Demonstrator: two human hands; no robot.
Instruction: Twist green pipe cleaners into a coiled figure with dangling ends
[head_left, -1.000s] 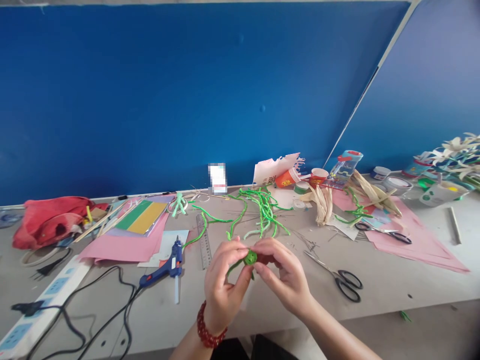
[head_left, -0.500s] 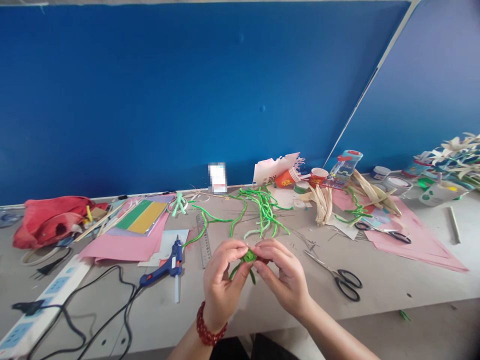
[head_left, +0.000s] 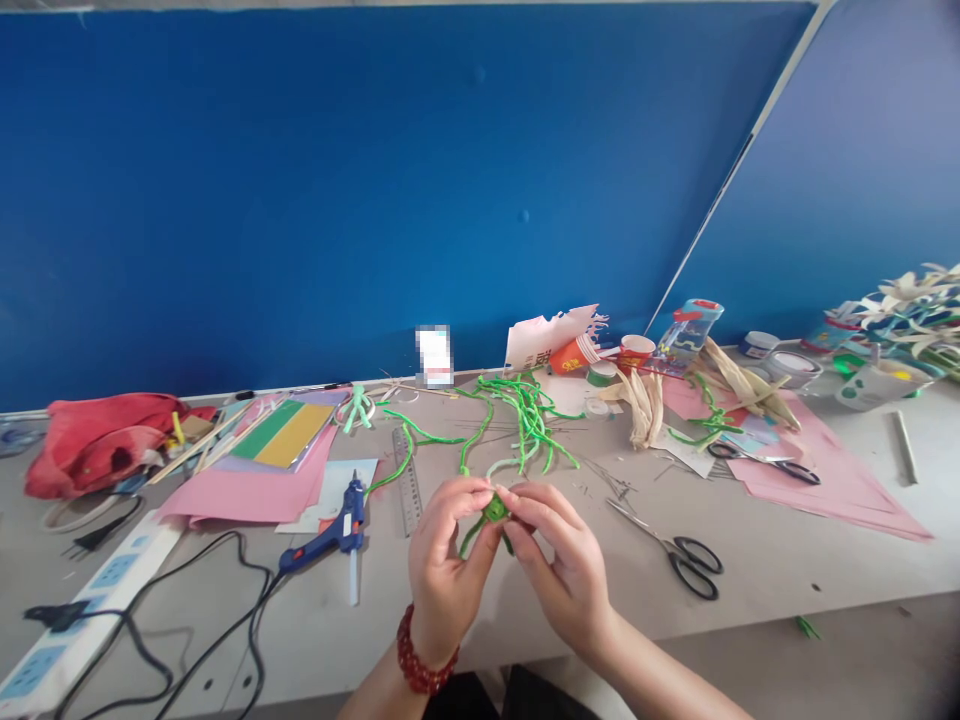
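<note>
Head view: my left hand [head_left: 452, 560] and right hand [head_left: 559, 555], each closed to a narrow pinch, hold a small round green pipe-cleaner coil [head_left: 496, 509]; black-handled metal scissors [head_left: 670, 545] lie rightward.

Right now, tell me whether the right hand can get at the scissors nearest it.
Probably yes: only tabletop shows between the right hand and those scissors, though its fingers are on the green coil.

The green coil [head_left: 496, 508] looks fuzzy and matt; at right, metal scissors [head_left: 671, 546] (black plastic handles, smooth); at far left, rumpled red cloth [head_left: 97, 440].
</note>
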